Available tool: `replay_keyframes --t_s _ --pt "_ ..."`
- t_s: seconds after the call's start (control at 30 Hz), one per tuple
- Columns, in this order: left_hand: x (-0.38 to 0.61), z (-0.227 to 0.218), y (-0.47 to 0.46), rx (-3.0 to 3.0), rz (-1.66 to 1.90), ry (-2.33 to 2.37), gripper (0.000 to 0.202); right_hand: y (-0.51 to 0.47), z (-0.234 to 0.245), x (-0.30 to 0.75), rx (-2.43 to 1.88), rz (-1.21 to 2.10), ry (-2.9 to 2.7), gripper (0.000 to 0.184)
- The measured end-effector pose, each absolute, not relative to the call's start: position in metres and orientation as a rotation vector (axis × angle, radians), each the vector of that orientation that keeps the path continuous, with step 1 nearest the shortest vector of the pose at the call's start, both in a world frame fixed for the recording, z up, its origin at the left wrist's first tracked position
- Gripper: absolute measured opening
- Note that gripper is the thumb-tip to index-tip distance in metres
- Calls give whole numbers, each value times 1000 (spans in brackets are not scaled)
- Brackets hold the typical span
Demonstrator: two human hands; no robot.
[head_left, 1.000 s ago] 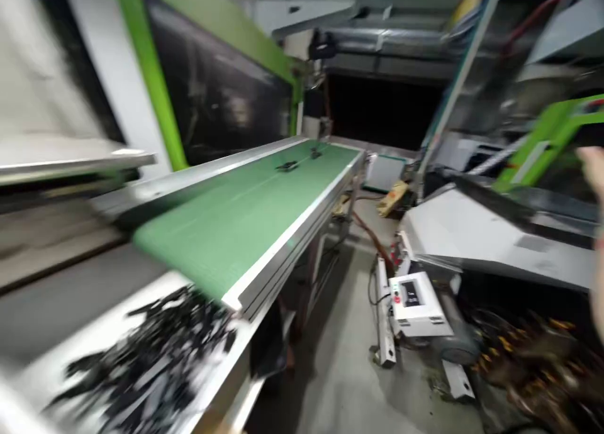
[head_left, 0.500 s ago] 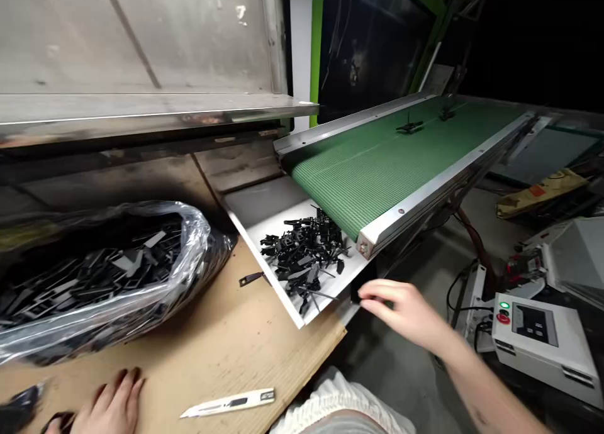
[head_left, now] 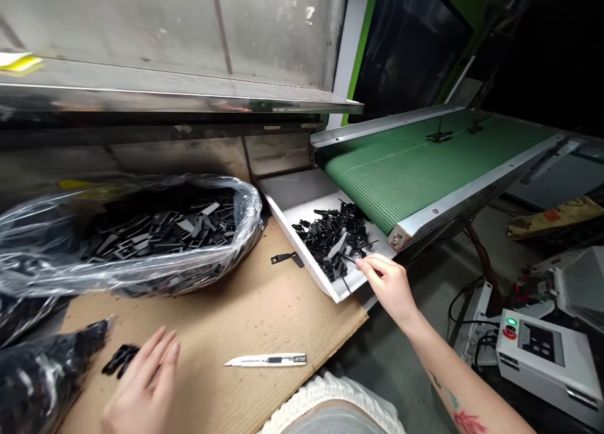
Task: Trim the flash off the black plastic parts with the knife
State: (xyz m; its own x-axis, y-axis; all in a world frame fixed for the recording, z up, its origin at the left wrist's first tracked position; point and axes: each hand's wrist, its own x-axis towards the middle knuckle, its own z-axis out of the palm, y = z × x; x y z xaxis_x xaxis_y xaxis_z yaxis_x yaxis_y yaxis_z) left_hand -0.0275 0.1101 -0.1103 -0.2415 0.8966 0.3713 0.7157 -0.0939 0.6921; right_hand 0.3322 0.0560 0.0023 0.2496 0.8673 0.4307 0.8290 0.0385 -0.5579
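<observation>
My right hand (head_left: 389,285) reaches into the white tray (head_left: 293,195) at the end of the green conveyor belt (head_left: 406,170), fingertips touching the heap of black plastic parts (head_left: 336,237); no part is clearly gripped. My left hand (head_left: 144,383) lies flat and open on the cardboard-covered table (head_left: 245,314), just right of a small black part (head_left: 119,360). A clear plastic bag (head_left: 136,233) full of black parts lies at the table's left. A white utility knife (head_left: 267,360) rests between my hands.
One loose black piece (head_left: 284,258) lies beside the tray. Two black parts (head_left: 438,135) ride far up the belt. A metal shelf (head_left: 179,97) overhangs the table. A white control box (head_left: 542,349) with red and green buttons sits on the floor at right, among cables.
The view swung left from the conveyor to the table, then steadied. My right hand moved up to the tray's heap of parts. My left hand slid further onto the table.
</observation>
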Motion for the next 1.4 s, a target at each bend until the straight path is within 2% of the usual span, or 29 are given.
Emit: replay_keyframes --t_s 0.1,0.2,0.3,0.43,0.53,0.73,0.83,0.97,1.17,1.4 --pt "-2 -95 86 1686 1227 1786 36 62 13 291 -1699 78 -1642 34" --pt "19 -92 67 1595 1152 1633 44 78 0 236 -1657 172 -1796 39" --pt "28 -96 59 1467 1091 1514 58 88 -22 182 -1625 267 -1971 33" --pt "12 -104 68 1353 1053 1429 40 87 -36 145 -1556 371 -2145 16" --pt "-13 -109 80 1381 996 1417 28 91 -41 137 -1439 511 -2269 15" --pt "-47 -123 79 1534 1126 1786 36 120 -79 102 -1363 723 -2387 18" --pt "-48 -133 70 1708 1048 1895 29 126 -101 78 -1303 901 -2390 21" --pt "-45 -148 66 1898 878 1942 29 125 -116 76 -1337 1131 -2180 23" --pt "-44 -162 65 2051 782 2026 35 142 -134 129 -1520 1450 -1541 27" --pt "-29 -142 64 2144 717 2135 29 140 -127 147 -1395 1660 -1042 25"
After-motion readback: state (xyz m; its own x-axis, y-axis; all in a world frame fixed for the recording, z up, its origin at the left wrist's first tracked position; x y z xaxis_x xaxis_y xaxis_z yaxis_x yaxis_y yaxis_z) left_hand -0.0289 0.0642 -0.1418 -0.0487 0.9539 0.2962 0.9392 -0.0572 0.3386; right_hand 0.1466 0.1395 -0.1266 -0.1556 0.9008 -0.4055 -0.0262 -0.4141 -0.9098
